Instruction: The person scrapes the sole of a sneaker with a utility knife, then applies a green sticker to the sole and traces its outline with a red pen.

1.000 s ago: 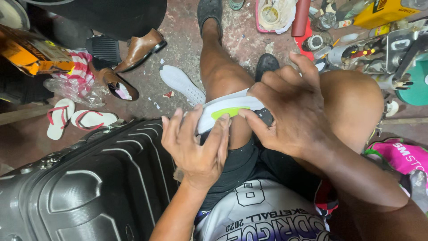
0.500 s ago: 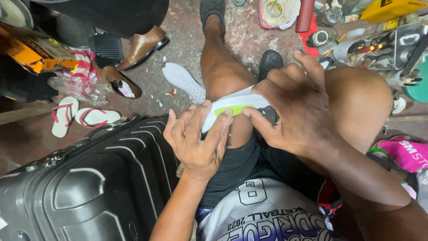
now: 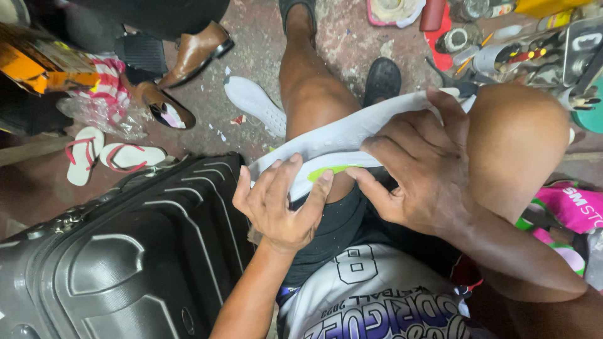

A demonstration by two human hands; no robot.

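Observation:
I sit with a white shoe sole (image 3: 352, 135) with a lime-green patch lying across my thighs. My left hand (image 3: 279, 204) grips its near, left end, thumb and fingers curled over the edge. My right hand (image 3: 424, 169) presses on the middle and right part, fingers spread over the white material, thumb near the green patch. A second white insole (image 3: 254, 103) lies on the floor beyond my left knee.
A dark grey hard-shell suitcase (image 3: 107, 257) stands at my left. Brown leather shoes (image 3: 188, 53) and pink-strapped flip-flops (image 3: 113, 157) lie on the floor at the left. Tools and small tins (image 3: 527, 50) crowd the upper right. A pink bag (image 3: 575, 204) sits by my right knee.
The sole has been pulled out longer and flatter across my thighs. My left hand slid toward its left end while my right hand shifted along it to the right.

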